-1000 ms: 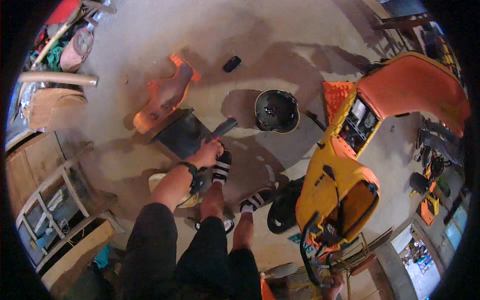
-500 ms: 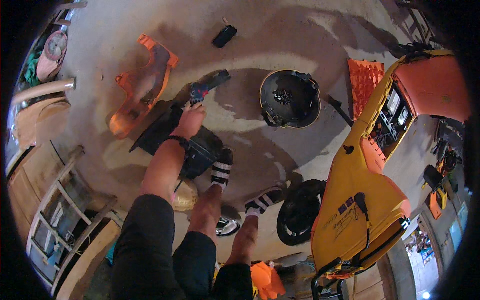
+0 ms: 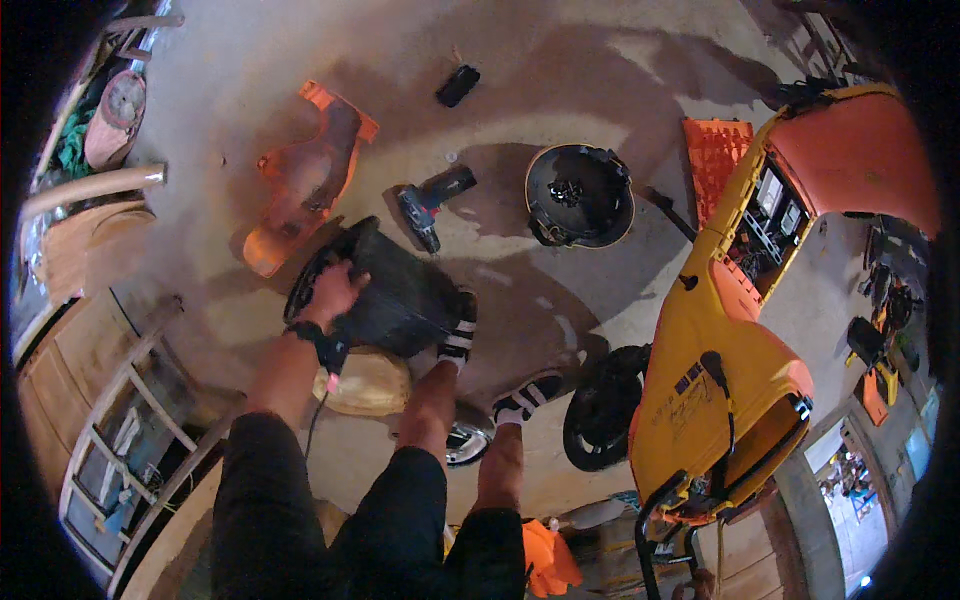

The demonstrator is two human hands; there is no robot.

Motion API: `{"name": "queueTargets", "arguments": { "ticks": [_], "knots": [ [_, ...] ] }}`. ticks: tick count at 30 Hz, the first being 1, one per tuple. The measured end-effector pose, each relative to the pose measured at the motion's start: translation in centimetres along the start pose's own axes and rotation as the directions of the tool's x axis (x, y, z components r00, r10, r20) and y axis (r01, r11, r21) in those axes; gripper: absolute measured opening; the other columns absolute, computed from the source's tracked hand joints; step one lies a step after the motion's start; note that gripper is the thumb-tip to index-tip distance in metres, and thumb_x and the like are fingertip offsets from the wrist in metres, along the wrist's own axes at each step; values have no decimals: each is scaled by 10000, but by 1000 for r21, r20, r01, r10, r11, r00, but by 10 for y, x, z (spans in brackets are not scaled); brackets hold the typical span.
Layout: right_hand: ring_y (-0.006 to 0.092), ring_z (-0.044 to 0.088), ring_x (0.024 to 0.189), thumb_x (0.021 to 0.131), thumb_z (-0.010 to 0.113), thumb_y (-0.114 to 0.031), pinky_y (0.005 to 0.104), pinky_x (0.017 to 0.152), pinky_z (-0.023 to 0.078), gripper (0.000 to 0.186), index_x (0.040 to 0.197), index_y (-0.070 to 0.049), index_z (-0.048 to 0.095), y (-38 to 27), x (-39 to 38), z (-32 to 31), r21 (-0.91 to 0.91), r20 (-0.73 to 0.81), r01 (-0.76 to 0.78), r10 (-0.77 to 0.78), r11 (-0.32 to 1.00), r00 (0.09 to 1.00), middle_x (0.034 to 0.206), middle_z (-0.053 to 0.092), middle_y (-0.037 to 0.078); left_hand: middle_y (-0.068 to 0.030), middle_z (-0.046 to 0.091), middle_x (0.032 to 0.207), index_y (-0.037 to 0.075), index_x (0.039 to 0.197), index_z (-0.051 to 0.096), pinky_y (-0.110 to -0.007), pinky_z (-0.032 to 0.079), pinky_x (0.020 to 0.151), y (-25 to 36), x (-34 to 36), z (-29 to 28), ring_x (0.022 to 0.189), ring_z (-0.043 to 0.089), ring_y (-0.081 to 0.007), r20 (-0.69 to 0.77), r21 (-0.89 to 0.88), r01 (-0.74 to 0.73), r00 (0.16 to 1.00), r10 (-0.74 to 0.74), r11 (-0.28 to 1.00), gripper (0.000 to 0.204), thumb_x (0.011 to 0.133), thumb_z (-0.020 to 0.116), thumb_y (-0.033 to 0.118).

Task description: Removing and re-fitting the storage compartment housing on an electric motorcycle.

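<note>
L hand is closed over the near-left rim of a dark panel lying flat on the concrete floor; the grip is fingers-over-edge, palm down. R hand isn't in view, so its grip can't be told. Just beyond the grip, a cordless drill lies on its side, untouched. To the far left of the grip, an orange cover is laid face down. Right of the drill, a round black housing sits w/ its inside exposed. Farther right, a yellow machine is seen opened, orange lid raised. Judged approx. mid-way: parts already off, panel being handled, nothing refitted yet.
</note>
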State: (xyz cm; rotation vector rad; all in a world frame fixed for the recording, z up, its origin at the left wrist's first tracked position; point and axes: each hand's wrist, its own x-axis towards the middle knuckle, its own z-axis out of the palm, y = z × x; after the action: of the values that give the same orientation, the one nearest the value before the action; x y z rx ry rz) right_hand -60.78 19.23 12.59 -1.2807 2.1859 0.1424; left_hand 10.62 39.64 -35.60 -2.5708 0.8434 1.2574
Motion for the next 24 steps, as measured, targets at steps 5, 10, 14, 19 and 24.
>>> {"name": "queueTargets", "arguments": {
  "ticks": [5,10,14,19,24],
  "knots": [
    [224,568,681,713,640,-103,341,618,460,125,795,-32,578,-31,-5,25,-241,126,576,-564,781,816,828,593,112,-190,579,984,1,993,537,-458,422,795,50,-111,-5,963,535,-372,55,194,-291,957,286,937,402,800,614,345],
    [231,556,624,668,652,-124,329,573,441,184,810,-33,577,-26,-8,27,-329,112,453,-442,829,890,743,568,87,-158,538,1025,11,958,531,-436,389,853,87,-218,-44,1016,480,-352,-27,182,-591,796,605,785,312,690,639,129],
    [307,557,623,628,673,-176,383,566,438,201,761,-44,601,-22,9,29,-329,63,541,-554,774,830,665,547,114,-163,540,1005,-1,971,530,-439,390,871,122,-271,-102,1003,487,-359,-3,161,-665,738,674,729,368,619,635,27],
    [320,575,655,598,715,-222,419,572,469,255,587,-59,519,-17,2,22,-392,2,483,-524,783,852,651,548,107,-187,562,952,0,993,539,-440,418,823,174,-328,-142,948,524,-376,-35,85,-559,826,563,825,320,715,678,74],
    [304,609,702,657,672,-212,419,585,494,182,584,-81,567,-13,-16,19,-416,106,517,-524,748,845,690,597,100,-206,617,868,-1,976,553,-434,446,751,220,-394,-198,843,585,-390,-216,36,-570,798,563,821,274,784,681,146]
  ]
}}
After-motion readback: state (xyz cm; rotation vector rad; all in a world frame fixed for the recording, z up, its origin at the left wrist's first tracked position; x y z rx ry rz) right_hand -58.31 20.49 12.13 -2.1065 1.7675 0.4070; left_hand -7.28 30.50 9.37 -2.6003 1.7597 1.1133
